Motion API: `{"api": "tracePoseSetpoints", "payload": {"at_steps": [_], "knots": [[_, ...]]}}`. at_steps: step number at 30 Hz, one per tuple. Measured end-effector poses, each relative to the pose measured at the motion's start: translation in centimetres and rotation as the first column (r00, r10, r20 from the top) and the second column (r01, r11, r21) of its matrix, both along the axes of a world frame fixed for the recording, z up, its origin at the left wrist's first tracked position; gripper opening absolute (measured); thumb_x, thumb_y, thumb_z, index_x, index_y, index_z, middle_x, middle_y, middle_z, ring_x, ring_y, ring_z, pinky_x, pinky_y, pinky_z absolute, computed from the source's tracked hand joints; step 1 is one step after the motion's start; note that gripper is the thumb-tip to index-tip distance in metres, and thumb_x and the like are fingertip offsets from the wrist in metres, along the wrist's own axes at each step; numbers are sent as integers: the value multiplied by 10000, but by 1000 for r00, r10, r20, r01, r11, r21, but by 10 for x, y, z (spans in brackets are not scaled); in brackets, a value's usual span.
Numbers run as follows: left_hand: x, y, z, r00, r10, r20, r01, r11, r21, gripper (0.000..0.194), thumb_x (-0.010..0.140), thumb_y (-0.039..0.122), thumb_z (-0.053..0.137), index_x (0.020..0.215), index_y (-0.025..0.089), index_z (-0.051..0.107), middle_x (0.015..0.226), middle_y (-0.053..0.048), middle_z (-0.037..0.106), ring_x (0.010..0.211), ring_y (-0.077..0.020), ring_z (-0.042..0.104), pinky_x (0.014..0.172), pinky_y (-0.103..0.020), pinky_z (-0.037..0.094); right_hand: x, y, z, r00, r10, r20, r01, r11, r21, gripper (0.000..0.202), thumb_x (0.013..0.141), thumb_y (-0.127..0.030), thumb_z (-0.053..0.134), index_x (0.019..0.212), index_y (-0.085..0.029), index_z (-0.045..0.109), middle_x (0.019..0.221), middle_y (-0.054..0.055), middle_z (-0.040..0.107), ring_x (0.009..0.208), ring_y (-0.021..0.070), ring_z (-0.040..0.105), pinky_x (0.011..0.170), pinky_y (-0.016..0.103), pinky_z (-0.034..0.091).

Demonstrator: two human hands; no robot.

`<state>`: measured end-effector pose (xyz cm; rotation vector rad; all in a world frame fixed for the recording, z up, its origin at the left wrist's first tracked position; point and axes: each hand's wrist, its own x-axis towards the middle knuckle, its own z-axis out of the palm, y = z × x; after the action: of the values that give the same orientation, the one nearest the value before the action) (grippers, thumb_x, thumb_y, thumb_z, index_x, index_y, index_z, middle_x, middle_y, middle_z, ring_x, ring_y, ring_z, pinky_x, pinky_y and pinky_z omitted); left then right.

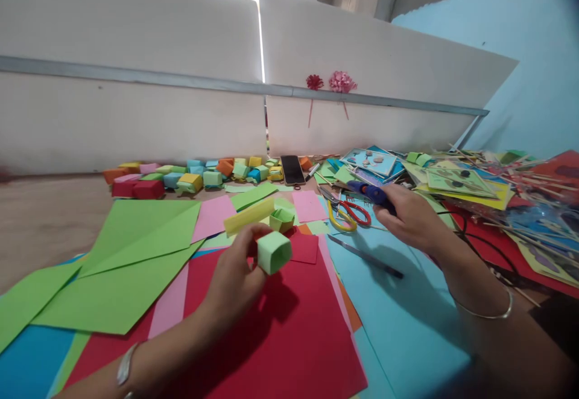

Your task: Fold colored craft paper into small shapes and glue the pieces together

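Note:
Over the red paper sheet point(271, 338), my left hand point(237, 275) pinches a small pale green folded paper box point(274, 253), its open end turned right. Just behind it stands a brighter green paper box point(282, 219), beside a yellow paper strip point(249, 216). My right hand point(409, 215) is wrapped round a blue glue gun point(368, 191), whose nozzle points left. Below and left of the gun lie scissors point(346, 213) with one red and one yellow handle. A thin dark blade-like strip point(366, 256) rests on the light blue paper point(407, 326).
Several coloured paper cubes point(192, 181) line the back by the white board point(181, 115). A phone point(292, 170) lies among them. Green sheets point(140, 236) spread at left. Thin sticks point(538, 188) and paper cards point(461, 181) are heaped at right, near a black cord point(486, 245).

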<state>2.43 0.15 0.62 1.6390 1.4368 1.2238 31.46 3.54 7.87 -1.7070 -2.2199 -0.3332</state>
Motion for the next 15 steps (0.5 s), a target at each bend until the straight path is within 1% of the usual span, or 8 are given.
{"api": "tracePoseSetpoints", "payload": {"at_steps": [1, 3, 5, 7, 10, 12, 14, 15], "knots": [[-4, 6, -1, 997, 55, -49, -55, 998, 9, 297, 673, 213, 665, 940, 261, 542, 862, -23, 657, 774, -237, 605, 680, -338, 444, -5, -2, -2, 987, 97, -125, -99, 995, -11, 176, 847, -270, 455, 855, -161, 592, 839, 90, 653, 739, 198, 584, 629, 294, 409], [-10, 16, -5, 985, 113, -134, -111, 994, 22, 304, 660, 232, 666, 930, 261, 528, 912, -39, 661, 808, -256, 613, 694, -343, 444, -15, -6, -9, 898, 248, -362, -280, 959, -37, 181, 860, -316, 461, 848, -177, 576, 779, 54, 646, 673, 171, 572, 589, 281, 422], [-14, 21, -9, 969, 108, -223, -103, 994, 33, 303, 666, 245, 649, 940, 256, 520, 958, -56, 660, 850, -273, 620, 708, -345, 443, -23, -7, -18, 775, 299, -556, -414, 906, -90, 179, 866, -329, 476, 870, -182, 578, 744, 35, 646, 615, 151, 569, 545, 271, 438], [-14, 22, -12, 936, 57, -347, -52, 998, 23, 262, 711, 262, 604, 960, 242, 525, 966, -72, 663, 865, -286, 622, 710, -351, 436, -30, -6, -27, 662, 256, -705, -499, 852, -159, 157, 860, -310, 501, 881, -178, 584, 713, 24, 641, 560, 130, 561, 501, 255, 450], [-12, 19, -13, 872, -9, -489, 6, 1000, -9, 212, 777, 286, 545, 979, 221, 557, 944, -85, 678, 862, -297, 621, 702, -358, 424, -37, -5, -35, 528, 99, -843, -549, 798, -250, 152, 862, -290, 519, 913, -163, 585, 729, 33, 653, 547, 117, 579, 482, 238, 482], [-10, 17, -13, 880, -27, -475, 21, 1000, -18, 213, 784, 285, 544, 984, 219, 572, 933, -79, 692, 860, -294, 627, 702, -356, 428, -40, -6, -39, 432, -2, -902, -572, 773, -275, 175, 871, -287, 513, 971, -156, 573, 840, 70, 683, 614, 130, 625, 490, 237, 508], [-9, 17, -12, 925, -34, -379, 24, 999, -29, 206, 764, 282, 578, 961, 222, 581, 896, -60, 703, 826, -278, 636, 693, -347, 439, -40, -7, -40, 352, -45, -935, -604, 752, -264, 195, 886, -295, 508, 1013, -157, 558, 958, 104, 685, 691, 144, 651, 494, 235, 520], [-9, 17, -12, 951, -34, -307, 22, 999, -43, 198, 751, 293, 609, 934, 222, 584, 860, -49, 705, 794, -267, 638, 679, -340, 445, -40, -7, -41, 335, -41, -941, -615, 748, -251, 200, 897, -310, 508, 1019, -159, 555, 979, 109, 680, 712, 147, 652, 498, 234, 521]]}}
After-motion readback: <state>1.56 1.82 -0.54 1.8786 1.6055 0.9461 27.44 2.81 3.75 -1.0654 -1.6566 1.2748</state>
